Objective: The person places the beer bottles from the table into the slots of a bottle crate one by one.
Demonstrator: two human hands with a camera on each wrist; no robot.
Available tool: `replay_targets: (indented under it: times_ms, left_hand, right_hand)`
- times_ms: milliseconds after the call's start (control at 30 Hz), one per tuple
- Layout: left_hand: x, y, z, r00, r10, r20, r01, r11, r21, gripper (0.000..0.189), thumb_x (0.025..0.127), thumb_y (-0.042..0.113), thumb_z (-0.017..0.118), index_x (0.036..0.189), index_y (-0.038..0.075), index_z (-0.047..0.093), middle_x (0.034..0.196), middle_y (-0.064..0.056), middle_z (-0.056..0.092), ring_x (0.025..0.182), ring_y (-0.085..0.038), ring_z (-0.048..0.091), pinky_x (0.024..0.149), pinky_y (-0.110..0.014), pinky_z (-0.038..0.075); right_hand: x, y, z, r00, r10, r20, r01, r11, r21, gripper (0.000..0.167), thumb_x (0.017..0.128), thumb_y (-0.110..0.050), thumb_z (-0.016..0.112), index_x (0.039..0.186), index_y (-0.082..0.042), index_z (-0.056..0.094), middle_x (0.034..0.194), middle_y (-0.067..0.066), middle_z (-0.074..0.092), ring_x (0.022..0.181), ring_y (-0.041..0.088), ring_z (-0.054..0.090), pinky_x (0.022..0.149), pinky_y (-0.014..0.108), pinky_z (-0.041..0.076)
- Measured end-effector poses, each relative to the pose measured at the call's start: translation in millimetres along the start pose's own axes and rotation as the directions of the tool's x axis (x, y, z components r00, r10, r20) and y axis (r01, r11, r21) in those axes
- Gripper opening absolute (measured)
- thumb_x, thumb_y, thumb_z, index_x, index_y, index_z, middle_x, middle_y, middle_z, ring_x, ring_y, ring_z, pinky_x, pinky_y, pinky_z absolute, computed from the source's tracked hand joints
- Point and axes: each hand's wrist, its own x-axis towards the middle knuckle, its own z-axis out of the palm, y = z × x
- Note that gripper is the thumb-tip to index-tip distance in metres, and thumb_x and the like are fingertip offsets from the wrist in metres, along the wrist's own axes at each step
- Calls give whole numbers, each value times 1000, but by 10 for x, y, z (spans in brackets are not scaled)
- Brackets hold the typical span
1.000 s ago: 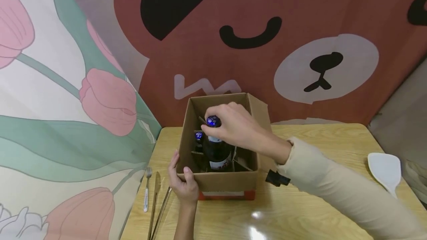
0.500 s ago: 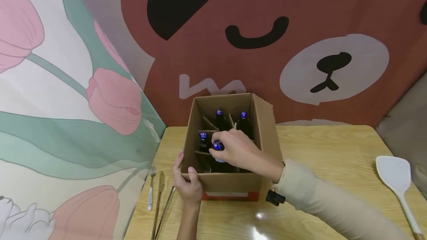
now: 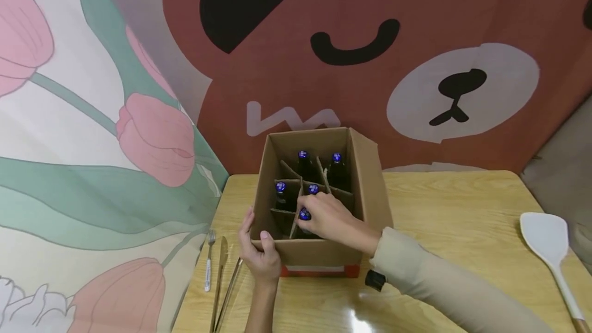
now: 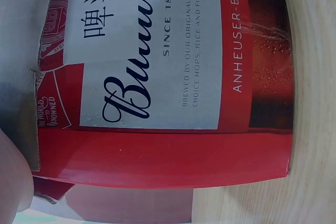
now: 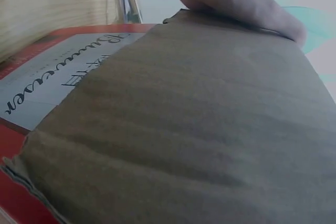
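A deep cardboard box [image 3: 319,252] with inner dividers holds several dark bottles with blue caps. My left hand [image 3: 261,256] grips its near left corner, thumb over the front rim and fingers along the left side. Inside, near the front wall, my right hand [image 3: 333,220] holds a beer bottle [image 3: 304,214] by its neck, just under the cap. Most of that bottle is hidden by the hand and the box. Another bottle [image 3: 313,189] stands right behind the hand. The box front [image 4: 157,156] shows red Budweiser print in the left wrist view.
A box flap [image 3: 372,184] hangs outward on the right, and the flap [image 5: 173,119] fills the right wrist view. Left of the box lie a fork [image 3: 209,261], a knife [image 3: 219,281] and a thin metal utensil [image 3: 228,292]. A white spatula [image 3: 546,238] lies at the right.
My right hand has lowered the bottle deeper into the box and moved toward the front wall. More bottles and dividers show behind it. The left hand keeps its grip.
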Motion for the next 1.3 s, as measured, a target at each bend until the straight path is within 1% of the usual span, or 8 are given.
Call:
replay_targets:
  times_ms: [233, 467, 633, 733, 900, 1033, 1167, 1300]
  left_hand:
    - [-5, -12, -8, 1000, -6, -9, 6, 1000, -5, 41, 79, -1, 47, 112, -25, 54, 117, -40, 58, 118, -36, 58, 104, -31, 42]
    - [-36, -15, -36, 1000, -6, -6, 6, 1000, -16, 41, 80, -2, 47, 113, -25, 54, 117, -42, 57, 119, -39, 56, 106, -32, 40]
    - [-50, -27, -49, 1000, -5, 0, 5, 1000, -24, 41, 80, -3, 46, 113, -26, 53, 117, -43, 56, 120, -39, 56, 106, -32, 40]
    - [-43, -42, -37, 1000, -7, 8, 7, 999, -39, 41, 80, -3, 46, 113, -26, 52, 117, -43, 55, 120, -40, 55, 106, -32, 40]
    - [-27, -59, -19, 1000, -8, 15, 9, 998, -56, 41, 80, -4, 45, 114, -26, 52, 118, -43, 54, 120, -37, 55, 106, -32, 40]
    - [-21, -70, -28, 1000, 1, -5, -2, 999, -54, 41, 78, -5, 45, 112, -26, 53, 116, -42, 56, 119, -37, 57, 105, -32, 41]
    - [-13, -110, -46, 999, 10, -43, -12, 999, -49, 40, 79, -4, 44, 111, -24, 55, 115, -40, 59, 117, -35, 59, 103, -31, 43]
    - [-2, -140, -77, 998, 6, -58, -9, 999, -52, 40, 80, -3, 43, 111, -24, 55, 116, -39, 59, 116, -34, 60, 101, -30, 45]
  right_hand:
    - [18, 18, 51, 992, 44, 121, -41, 999, -27, 15, 84, -16, 78, 93, -6, 71, 69, -4, 61, 50, 7, 41, 48, 24, 38]
    - [7, 6, 99, 969, 114, 219, -105, 993, -54, 20, 84, -18, 78, 98, -6, 70, 89, 4, 69, 68, 14, 58, 64, 32, 52]
    - [-9, -19, 98, 958, 166, 235, -144, 984, -106, 24, 84, -25, 79, 100, -10, 71, 84, -1, 67, 62, 11, 53, 54, 30, 47]
    - [-21, -14, 82, 963, 199, 182, -179, 977, -117, 23, 83, -30, 79, 98, -13, 73, 75, -4, 65, 54, 10, 48, 46, 28, 40]
    - [-68, -14, 35, 983, 183, -25, -185, 978, -98, 20, 84, -35, 77, 84, -16, 69, 55, -8, 47, 46, 9, 39, 41, 26, 31]
    - [-159, -23, -43, 974, 133, -183, -149, 986, -79, 15, 86, -32, 74, 85, -18, 68, 54, -11, 44, 45, 6, 39, 41, 25, 32]
    - [-288, 19, -209, 952, 104, -288, -129, 989, -70, 18, 87, -29, 74, 96, -14, 73, 72, -6, 64, 62, 11, 57, 58, 31, 46]
    - [-452, 155, -477, 919, 102, -382, -149, 984, -95, 32, 89, -33, 70, 111, -9, 73, 111, 8, 72, 102, 29, 64, 89, 50, 43]
